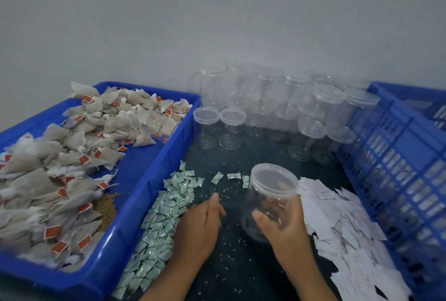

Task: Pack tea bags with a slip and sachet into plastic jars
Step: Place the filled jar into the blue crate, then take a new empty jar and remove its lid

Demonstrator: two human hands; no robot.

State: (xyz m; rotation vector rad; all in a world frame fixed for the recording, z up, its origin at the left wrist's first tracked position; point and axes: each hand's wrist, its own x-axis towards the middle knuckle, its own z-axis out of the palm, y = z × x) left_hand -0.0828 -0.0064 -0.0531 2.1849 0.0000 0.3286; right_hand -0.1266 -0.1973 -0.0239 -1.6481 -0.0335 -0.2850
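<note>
Clear jar (270,194) tilted, mouth up-left, right hand (284,225)

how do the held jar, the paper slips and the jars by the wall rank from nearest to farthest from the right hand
1. Held jar: in the grip of the right hand, front centre.
2. Paper slips: heaped just to the hand's right.
3. Jars by the wall: far back, behind the work area.

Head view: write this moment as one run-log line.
right hand: grips lidded jar, tilted | left hand: beside sachets, grip unclear | tea bags: in blue tray | slips: heaped right
</note>
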